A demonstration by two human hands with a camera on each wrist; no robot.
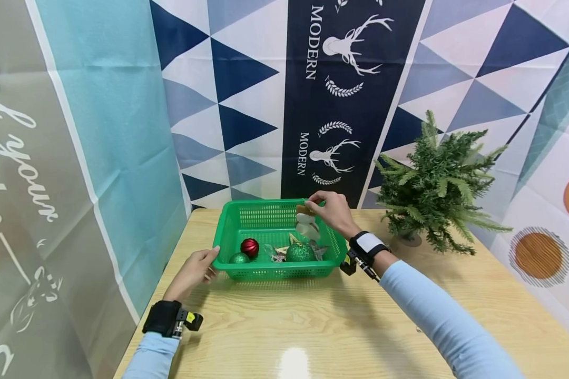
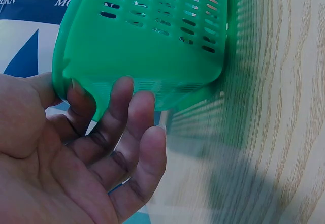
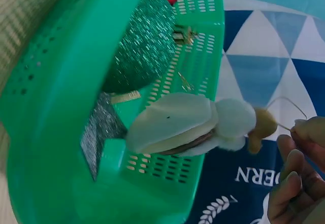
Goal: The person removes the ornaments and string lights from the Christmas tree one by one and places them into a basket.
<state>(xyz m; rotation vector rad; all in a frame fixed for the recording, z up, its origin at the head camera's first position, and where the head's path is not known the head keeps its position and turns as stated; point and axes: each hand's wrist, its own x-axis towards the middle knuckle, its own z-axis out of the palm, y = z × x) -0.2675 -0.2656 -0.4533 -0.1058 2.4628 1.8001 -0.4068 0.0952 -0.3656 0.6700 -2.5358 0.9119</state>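
Note:
A green plastic basket point(image 1: 275, 268) stands on the table. My left hand point(image 1: 194, 269) grips its rim at the near left corner; the other fingers are bent loosely beside the outer wall in the left wrist view. From my right hand point(image 1: 333, 211), above the basket's right half, hangs a white plush ornament point(image 3: 172, 120) with a brown top. Thumb and forefinger pinch its thin cord loop. Inside the basket lie a large green glitter ball point(image 1: 300, 253), a smaller green ball point(image 1: 239, 258), a shiny red ball point(image 1: 249, 247), a gold star point(image 1: 292, 240) and a silver star point(image 3: 99, 132).
A small artificial fir tree point(image 1: 436, 184) stands on the table to the right, beyond my right forearm. Patterned cloth point(image 1: 246, 105) hangs behind the table's far edge and along the left side. Wooden tabletop point(image 1: 265, 321) stretches in front of the basket.

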